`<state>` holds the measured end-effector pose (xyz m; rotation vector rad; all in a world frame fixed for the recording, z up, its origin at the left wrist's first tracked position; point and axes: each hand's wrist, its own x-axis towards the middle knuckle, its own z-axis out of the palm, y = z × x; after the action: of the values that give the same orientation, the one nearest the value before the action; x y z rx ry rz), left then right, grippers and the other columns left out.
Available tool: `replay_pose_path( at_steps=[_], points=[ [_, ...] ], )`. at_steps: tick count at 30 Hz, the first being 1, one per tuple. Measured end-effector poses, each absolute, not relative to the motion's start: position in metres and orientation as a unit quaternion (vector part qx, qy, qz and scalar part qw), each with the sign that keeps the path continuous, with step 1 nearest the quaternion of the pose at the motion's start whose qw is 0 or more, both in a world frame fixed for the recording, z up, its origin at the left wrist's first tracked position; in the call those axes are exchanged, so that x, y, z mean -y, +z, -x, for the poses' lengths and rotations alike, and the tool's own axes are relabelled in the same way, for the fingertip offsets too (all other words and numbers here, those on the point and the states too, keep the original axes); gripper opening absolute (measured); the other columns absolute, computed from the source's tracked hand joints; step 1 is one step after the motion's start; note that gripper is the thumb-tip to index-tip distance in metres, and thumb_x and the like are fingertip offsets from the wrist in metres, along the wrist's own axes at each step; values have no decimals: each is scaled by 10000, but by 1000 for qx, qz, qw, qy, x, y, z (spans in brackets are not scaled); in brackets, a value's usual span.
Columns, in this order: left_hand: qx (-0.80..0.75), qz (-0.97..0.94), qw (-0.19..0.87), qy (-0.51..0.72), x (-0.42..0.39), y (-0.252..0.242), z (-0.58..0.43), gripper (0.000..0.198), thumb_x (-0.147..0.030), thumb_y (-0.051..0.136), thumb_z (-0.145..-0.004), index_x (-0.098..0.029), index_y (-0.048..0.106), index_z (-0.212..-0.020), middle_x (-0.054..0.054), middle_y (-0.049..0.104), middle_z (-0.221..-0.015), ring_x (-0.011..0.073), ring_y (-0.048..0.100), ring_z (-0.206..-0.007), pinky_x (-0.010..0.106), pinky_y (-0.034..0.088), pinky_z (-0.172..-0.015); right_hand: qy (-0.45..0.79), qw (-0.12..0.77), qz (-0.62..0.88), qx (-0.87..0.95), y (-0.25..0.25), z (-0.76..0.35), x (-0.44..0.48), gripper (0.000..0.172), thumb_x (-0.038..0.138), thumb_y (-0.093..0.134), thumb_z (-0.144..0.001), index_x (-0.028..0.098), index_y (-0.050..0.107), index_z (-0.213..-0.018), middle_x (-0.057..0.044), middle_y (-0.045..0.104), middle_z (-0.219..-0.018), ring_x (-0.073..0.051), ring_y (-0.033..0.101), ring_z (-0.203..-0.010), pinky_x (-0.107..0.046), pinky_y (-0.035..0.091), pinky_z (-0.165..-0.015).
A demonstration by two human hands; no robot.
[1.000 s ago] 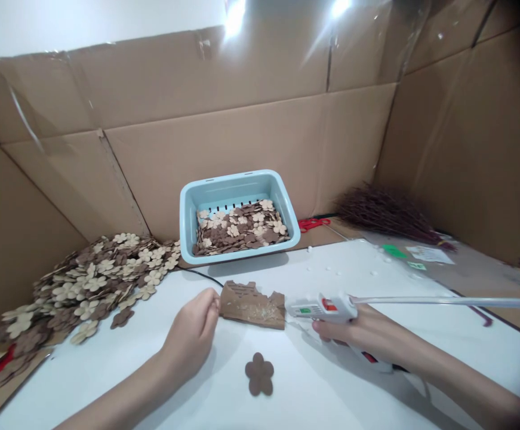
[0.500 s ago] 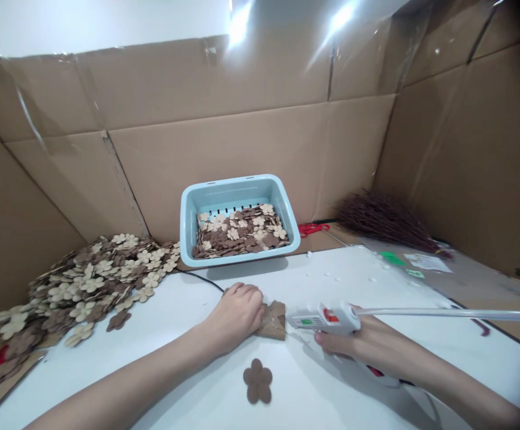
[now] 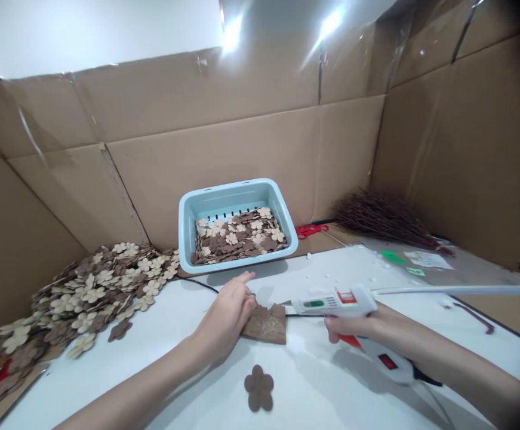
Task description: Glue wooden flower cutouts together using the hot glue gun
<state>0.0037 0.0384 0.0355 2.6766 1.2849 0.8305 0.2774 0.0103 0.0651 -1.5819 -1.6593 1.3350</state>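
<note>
My right hand (image 3: 358, 328) is wrapped round the handle of a white hot glue gun (image 3: 335, 302). A long clear glue stick (image 3: 457, 291) juts out of its back end. The gun's nozzle is at the right edge of a small brown cardboard piece (image 3: 266, 324) with shiny dried glue on it. At the left side of that piece lies my left hand (image 3: 230, 307), one finger stretched out and the others partly hidden. Nearer to me, a single brown flower cutout (image 3: 258, 388) lies flat on the white board (image 3: 322, 382).
A light blue basket (image 3: 237, 266) of brown and cream flower cutouts stands behind. More cutouts are heaped (image 3: 94, 292) at left. Red scissors (image 3: 311, 230) and a bundle of dark twigs (image 3: 385, 221) lie back right. A black cord (image 3: 199, 282) runs behind my left hand. Cardboard walls (image 3: 224, 137) surround the board.
My left hand has loosened from its curled pose over the cardboard and shifted slightly left, a finger now extended. The glue gun has moved a little right and tilted, showing its red trigger and switch.
</note>
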Motion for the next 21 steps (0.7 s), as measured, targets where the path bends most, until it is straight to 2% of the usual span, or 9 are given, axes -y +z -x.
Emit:
replay_pose_path(
  at_steps=[3, 5, 7, 9, 11, 15, 18, 21],
  points=[
    [-438, -825, 48, 355, -27, 44, 10, 146, -208, 358, -956, -195, 469, -862, 119, 571, -1183, 212, 501, -1184, 364, 465, -886, 589, 281, 537, 535, 63, -278, -12, 335, 486, 629, -733, 172, 667, -625, 21, 498, -552, -103, 413, -517, -210, 283, -472],
    [-440, -804, 38, 399, -15, 46, 19, 121, -225, 426, -936, -193, 485, -835, 94, 612, -1038, 196, 586, -1011, 325, 487, -800, 656, 291, 494, 491, 61, -279, -14, 359, 486, 607, -759, 155, 664, -634, 41, 433, -484, -78, 350, -450, -199, 227, -430],
    [-433, -795, 40, 423, 0, 44, 26, 111, -225, 492, -910, -193, 497, -803, 51, 622, -866, 166, 615, -824, 270, 492, -688, 698, 310, 449, 465, 58, -279, -15, 349, 451, 607, -773, 135, 668, -637, 37, 445, -503, -63, 360, -440, -185, 226, -423],
    [-415, -806, 64, 418, 16, 38, 27, 119, -218, 514, -901, -195, 506, -784, 25, 614, -772, 143, 612, -723, 235, 484, -619, 721, 323, 417, 449, 54, -279, -17, 329, 416, 618, -772, 123, 671, -633, 21, 490, -559, -54, 383, -440, -180, 242, -421],
    [-355, -841, 87, 399, 29, 30, 23, 144, -246, 486, -919, -197, 513, -786, 36, 639, -797, 136, 624, -719, 230, 493, -625, 741, 327, 394, 435, 51, -278, -17, 318, 395, 619, -773, 117, 671, -628, 1, 534, -615, -50, 398, -434, -180, 256, -416],
    [-217, -918, 77, 323, 40, 14, 7, 172, -309, 440, -946, -197, 496, -829, 78, 690, -980, 151, 651, -871, 272, 508, -776, 763, 330, 377, 410, 44, -276, -17, 288, 364, 612, -782, 122, 669, -637, -4, 545, -639, -50, 426, -423, -177, 272, -412],
    [-199, -936, 50, 286, 42, 3, 2, 157, -314, 450, -946, -195, 479, -848, 71, 700, -1010, 162, 642, -957, 280, 493, -839, 758, 329, 382, 413, 42, -274, -15, 294, 375, 599, -792, 134, 661, -637, 6, 532, -629, -53, 414, -428, -182, 281, -425],
    [-208, -937, 46, 278, 44, 1, 4, 141, -308, 469, -937, -194, 479, -855, 64, 707, -986, 171, 634, -990, 282, 490, -850, 696, 308, 446, 472, 44, -271, -11, 318, 427, 594, -792, 155, 665, -645, 7, 537, -625, -78, 415, -474, -196, 293, -444]
  ],
)
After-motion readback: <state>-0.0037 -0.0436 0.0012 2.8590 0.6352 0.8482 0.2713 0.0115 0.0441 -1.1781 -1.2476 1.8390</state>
